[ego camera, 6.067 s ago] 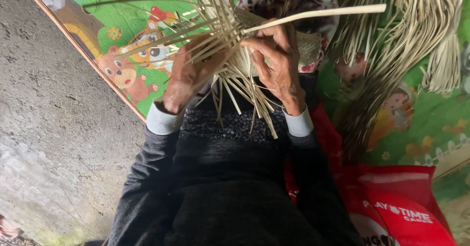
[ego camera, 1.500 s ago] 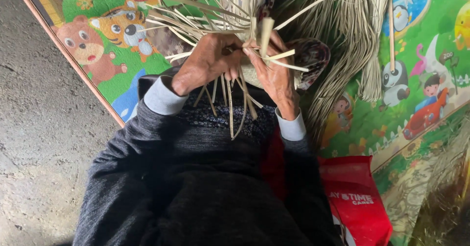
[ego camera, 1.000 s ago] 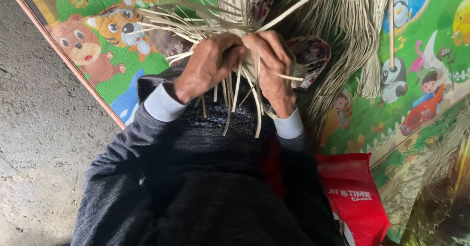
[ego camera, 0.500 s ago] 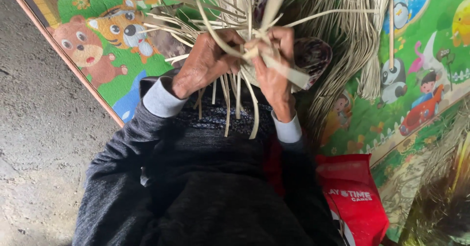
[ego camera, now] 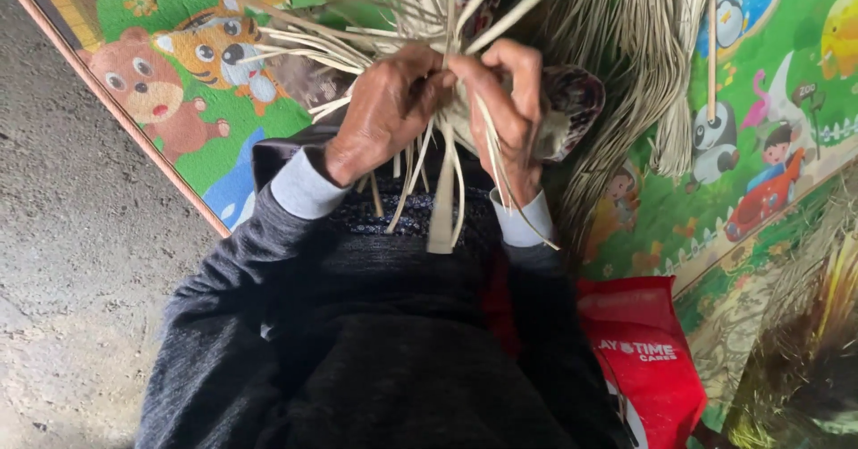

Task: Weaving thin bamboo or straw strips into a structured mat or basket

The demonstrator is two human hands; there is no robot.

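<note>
i see both hands close together at chest height, w/ pale straw strips (ego camera: pixel 442 190) fanning out above & hanging below. left hand (ego camera: pixel 389 109) is curled, fingers pinching a bunch of strips; right hand (ego camera: pixel 505 100) pinches strips beside it, fingertips nearly touching the left's. a loose straw bundle (ego camera: pixel 639 65) lies on the cartoon play mat (ego camera: pixel 179 65). red bag (ego camera: pixel 643 360) lower right, concrete floor (ego camera: pixel 80 261) left.

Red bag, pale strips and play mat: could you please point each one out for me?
red bag (ego camera: pixel 639 346), head view, on its printed front panel.
pale strips (ego camera: pixel 442 208), head view, on the wide strip hanging below the hands.
play mat (ego camera: pixel 170 83), head view, on its cartoon animals.
</note>
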